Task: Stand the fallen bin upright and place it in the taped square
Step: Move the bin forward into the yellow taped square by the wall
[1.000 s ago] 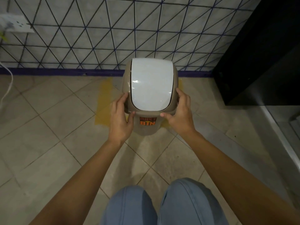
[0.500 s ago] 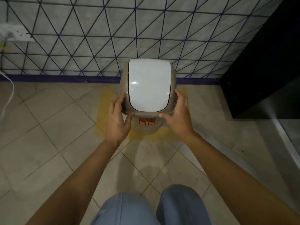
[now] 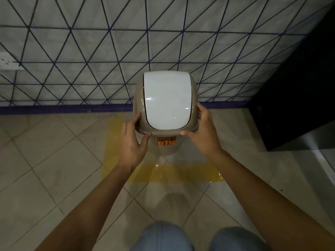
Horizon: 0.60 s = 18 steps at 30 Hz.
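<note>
Orange label [image 3: 166,140], "BIN" legible, on upright bin [image 3: 165,105]

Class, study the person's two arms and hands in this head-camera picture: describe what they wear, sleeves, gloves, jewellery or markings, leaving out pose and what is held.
Both forearms are bare up to the picture's edge; no sleeve shows. The left hand and right hand wear no gloves, and no ring, watch, bracelet or marking is visible on them or the wrists. The only clothing in view is light blue denim-like trousers over the knees.

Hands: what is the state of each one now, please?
Left hand: closed on the bin, at its left rim.
Right hand: closed on the bin, at its right rim.
</note>
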Motion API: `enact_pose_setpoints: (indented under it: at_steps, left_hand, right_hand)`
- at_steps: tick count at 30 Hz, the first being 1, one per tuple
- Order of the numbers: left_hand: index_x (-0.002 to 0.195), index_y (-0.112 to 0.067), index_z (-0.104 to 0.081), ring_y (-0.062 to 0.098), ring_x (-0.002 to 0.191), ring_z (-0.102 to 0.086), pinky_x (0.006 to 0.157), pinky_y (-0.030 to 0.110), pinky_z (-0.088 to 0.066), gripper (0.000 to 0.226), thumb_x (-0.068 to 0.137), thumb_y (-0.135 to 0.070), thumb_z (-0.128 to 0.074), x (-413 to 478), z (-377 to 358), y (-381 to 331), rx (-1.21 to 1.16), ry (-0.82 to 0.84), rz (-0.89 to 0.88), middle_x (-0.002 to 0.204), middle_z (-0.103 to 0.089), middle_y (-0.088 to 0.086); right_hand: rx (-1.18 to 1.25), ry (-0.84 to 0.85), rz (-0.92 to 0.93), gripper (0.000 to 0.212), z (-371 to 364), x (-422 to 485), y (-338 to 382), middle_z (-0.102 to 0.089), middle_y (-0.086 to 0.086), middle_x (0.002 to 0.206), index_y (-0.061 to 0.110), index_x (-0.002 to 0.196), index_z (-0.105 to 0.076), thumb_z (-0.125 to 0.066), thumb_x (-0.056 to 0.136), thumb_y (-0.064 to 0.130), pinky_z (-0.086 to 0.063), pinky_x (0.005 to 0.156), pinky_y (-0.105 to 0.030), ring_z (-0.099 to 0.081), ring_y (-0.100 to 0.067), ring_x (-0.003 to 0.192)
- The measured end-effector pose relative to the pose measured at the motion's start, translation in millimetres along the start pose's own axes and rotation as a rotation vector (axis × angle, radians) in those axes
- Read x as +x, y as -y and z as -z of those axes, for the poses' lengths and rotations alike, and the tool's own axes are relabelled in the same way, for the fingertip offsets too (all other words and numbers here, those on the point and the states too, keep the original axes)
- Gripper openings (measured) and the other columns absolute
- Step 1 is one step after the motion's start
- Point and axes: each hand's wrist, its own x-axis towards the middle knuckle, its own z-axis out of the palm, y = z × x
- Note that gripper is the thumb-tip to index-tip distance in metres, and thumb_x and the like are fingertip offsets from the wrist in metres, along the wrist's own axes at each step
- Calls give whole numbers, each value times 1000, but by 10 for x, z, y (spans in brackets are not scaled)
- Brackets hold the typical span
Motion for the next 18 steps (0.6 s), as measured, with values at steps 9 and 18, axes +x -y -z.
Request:
enact_pose_setpoints:
  at_steps: [9, 18]
  left_hand:
    - [138, -14, -39, 11, 116, -45, 95, 8, -33, 61, 84, -22, -67, 439, -225, 182, -43, -89, 27, 122, -42, -4]
    - [143, -18, -32, 10, 123, -39, 103, 29, -38, 76, 79, -28, -72, 770, -294, 246, -157, -33, 187, 136, -37, 1]
  right_hand:
    - [32, 15, 37, 92, 51, 530, -86, -48, -2, 137, 13, 138, -33, -84, 62, 13, -38, 105, -27, -45, -14, 125]
    - [69, 14, 34, 89, 13, 772, -83, -44, -3, 139, 14, 137, -34, -83, 63, 10, -36, 105, -27, -43, -12, 125]
